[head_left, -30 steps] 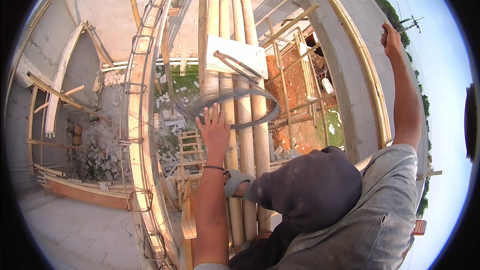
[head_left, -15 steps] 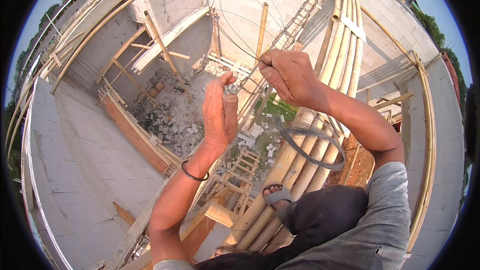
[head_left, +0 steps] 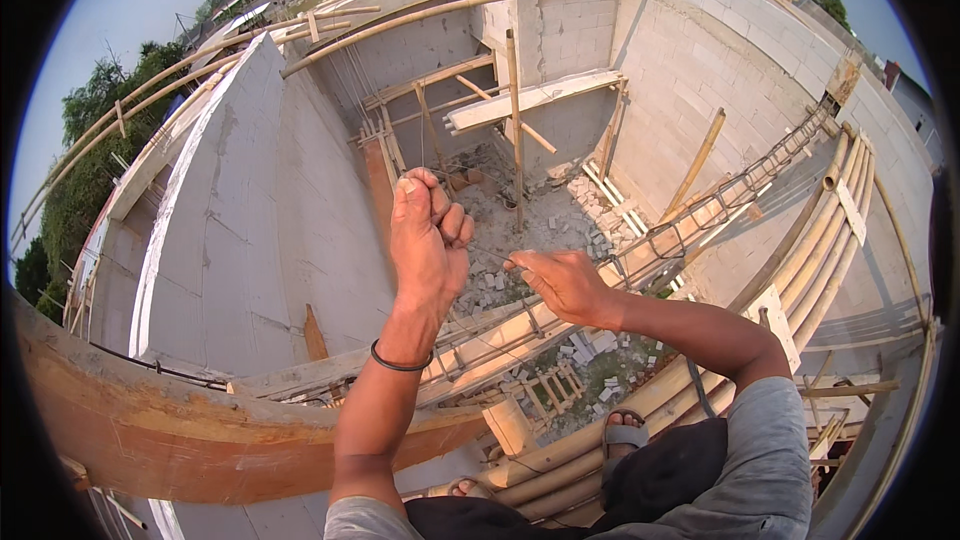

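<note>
A thin dark wire point(head_left: 488, 254) runs between the two hands, held in the air and seen over the far side of the steel cage point(head_left: 660, 238). The left hand point(head_left: 432, 230) is curled into a fist, its grip clamped on the wire; the right hand point(head_left: 565, 287), seen just beyond the cage, has its grip together on it too, thumb against fingers.

To handle wire this fine well, a firm pinch near each end and an even, gentle pull should limit kinks; loose ends are best turned away from the skin. Level shoulders and flat feet would help, since the round bamboo poles point(head_left: 822, 265) on the near side of the cage could roll underfoot.

The cage is square loops on long rods, with rough, pale timber boards alongside. The poles are smooth, yellowish and jointed, crossed by a flat white board point(head_left: 783, 328). Beyond the cage lie jagged, chalky rubble point(head_left: 495, 292) and pale block walls point(head_left: 710, 60).
</note>
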`<action>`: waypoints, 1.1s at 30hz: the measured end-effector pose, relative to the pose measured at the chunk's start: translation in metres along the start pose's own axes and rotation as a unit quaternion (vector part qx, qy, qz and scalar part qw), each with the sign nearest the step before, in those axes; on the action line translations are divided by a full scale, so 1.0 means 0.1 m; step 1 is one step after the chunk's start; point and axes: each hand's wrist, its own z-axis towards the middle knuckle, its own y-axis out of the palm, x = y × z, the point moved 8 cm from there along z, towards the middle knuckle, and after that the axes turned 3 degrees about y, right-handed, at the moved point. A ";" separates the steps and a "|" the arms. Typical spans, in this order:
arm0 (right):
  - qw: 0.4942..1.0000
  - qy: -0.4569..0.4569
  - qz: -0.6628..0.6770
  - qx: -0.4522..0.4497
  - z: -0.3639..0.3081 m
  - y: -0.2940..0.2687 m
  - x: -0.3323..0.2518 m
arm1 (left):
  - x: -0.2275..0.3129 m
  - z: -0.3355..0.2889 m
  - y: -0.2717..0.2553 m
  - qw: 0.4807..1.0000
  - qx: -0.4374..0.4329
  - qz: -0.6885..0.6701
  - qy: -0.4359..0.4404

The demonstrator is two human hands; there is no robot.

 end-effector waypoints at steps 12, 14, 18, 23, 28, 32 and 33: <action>0.996 -0.021 -0.082 0.009 -0.07 0.27 0.72 | 1.14 -0.03 -0.48 0.960 0.200 0.053 0.187; 0.991 -0.069 -0.115 0.000 -0.11 0.28 0.78 | 1.21 -0.01 -0.54 0.949 0.238 0.044 0.200; 0.980 -0.126 -0.152 -0.028 -0.21 0.36 0.90 | 1.51 -0.01 -0.62 0.929 0.255 0.053 0.265; 0.979 -0.100 -0.163 -0.065 -0.21 0.55 1.24 | 1.61 -0.01 -0.64 0.926 0.247 0.040 0.282; 0.971 -0.026 -0.180 -0.153 -0.23 0.74 1.70 | 1.74 -0.05 -0.53 0.922 0.202 0.109 0.311; 0.958 -0.006 -0.247 -0.146 -0.07 0.74 1.67 | 1.24 -0.18 -0.34 0.924 0.073 0.238 0.292; 0.951 0.013 -0.272 -0.144 0.03 0.71 1.61 | 1.06 -0.22 -0.31 0.916 0.046 0.277 0.287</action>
